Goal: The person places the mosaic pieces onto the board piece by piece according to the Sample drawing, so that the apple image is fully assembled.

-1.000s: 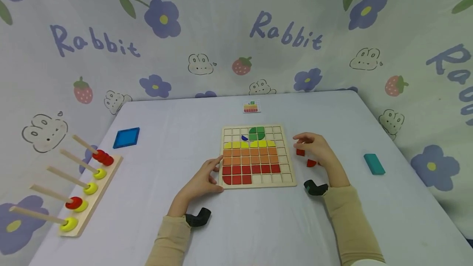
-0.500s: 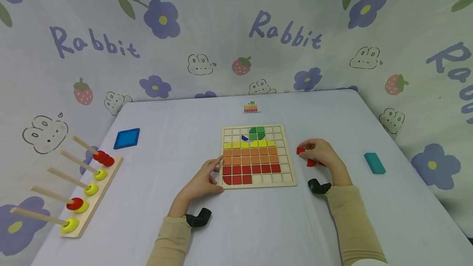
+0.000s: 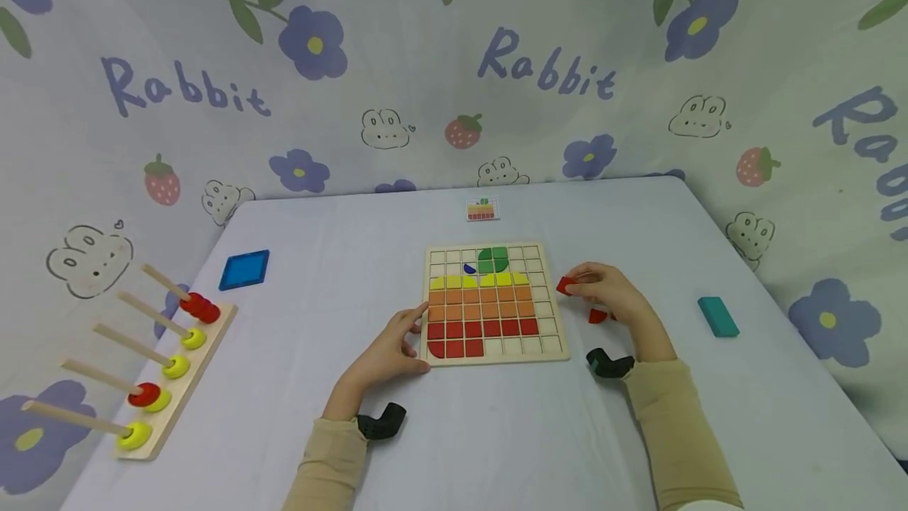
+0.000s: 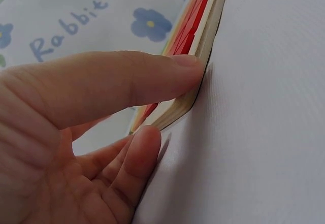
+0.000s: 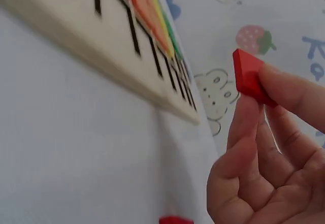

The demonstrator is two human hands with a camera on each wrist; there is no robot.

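Observation:
A pale wooden grid board (image 3: 512,344) lies on the table with rows of red, orange and yellow pieces, plus a green shape and a small blue piece towards the top. My left hand (image 3: 386,349) rests at its near left corner, the thumb (image 4: 177,74) along the near edge and fingers against the left side. Just off the board's right edge, my right hand (image 3: 610,290) pinches a red square tile (image 5: 249,74) between thumb and fingers, raised above the tabletop. A loose red piece (image 3: 597,316) lies beneath that hand, with more red partly hidden behind it.
A small pattern card (image 3: 483,209) lies beyond the board. At the left are a blue tray (image 3: 244,270) and a wooden peg stand (image 3: 177,389) with red and yellow rings. A teal block (image 3: 719,316) lies far right. Printed cloth (image 3: 426,61) hangs behind.
My right hand has lowered onto the loose red pieces, taken up a red square tile and brought it left towards the board. The left hand has stayed at the board's corner.

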